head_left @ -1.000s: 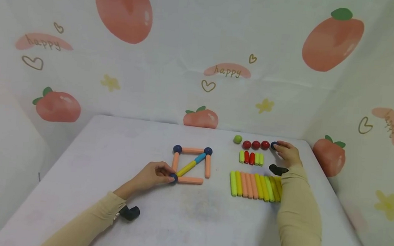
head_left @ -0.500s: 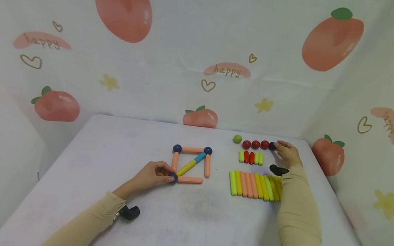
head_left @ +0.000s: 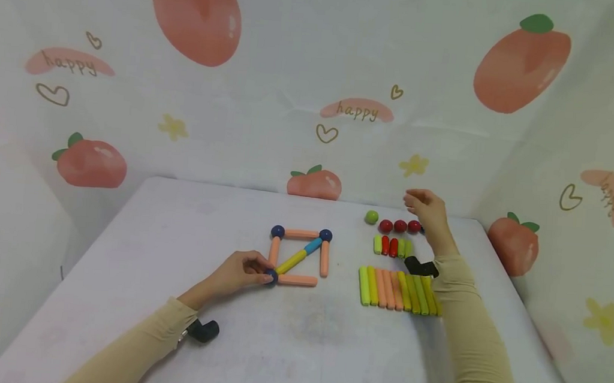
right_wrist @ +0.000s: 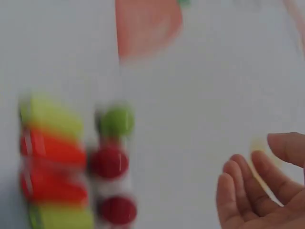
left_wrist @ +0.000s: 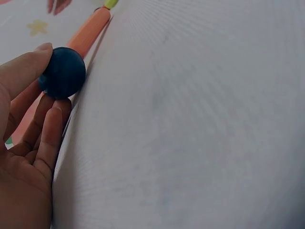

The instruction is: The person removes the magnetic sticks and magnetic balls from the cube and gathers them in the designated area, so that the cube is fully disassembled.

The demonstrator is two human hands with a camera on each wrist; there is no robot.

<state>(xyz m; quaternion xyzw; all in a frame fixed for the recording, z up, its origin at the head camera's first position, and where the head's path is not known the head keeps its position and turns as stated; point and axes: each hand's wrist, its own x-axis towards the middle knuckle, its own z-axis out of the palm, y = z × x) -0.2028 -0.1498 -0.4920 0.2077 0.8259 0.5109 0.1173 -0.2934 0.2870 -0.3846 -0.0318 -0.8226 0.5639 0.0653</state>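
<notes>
My left hand (head_left: 238, 270) pinches a dark blue ball (left_wrist: 64, 74) between thumb and fingers at the near left corner of a stick frame. From that ball run peach sticks (head_left: 297, 280) and a diagonal of a yellow stick (head_left: 292, 262) and a short blue stick (head_left: 313, 246). Two more dark blue balls (head_left: 278, 231) mark the far corners. My right hand (head_left: 429, 214) is raised near the row of red balls (head_left: 400, 226), with nothing between its parted thumb and fingers. Behind it, another dark blue ball (head_left: 423, 230) is mostly hidden.
A green ball (head_left: 372, 217) stands at the row's left end. Short red and lime sticks (head_left: 393, 247) lie in front of it. Nearer lies a row of long yellow, lime and peach sticks (head_left: 383, 288), partly under the right forearm. A patterned cloth wall (head_left: 256, 145) rises behind the table.
My right hand has let go of the dark blue ball beside the red balls and lifted up and leftward. That ball had shifted slightly left, against the row. The left hand holds still.
</notes>
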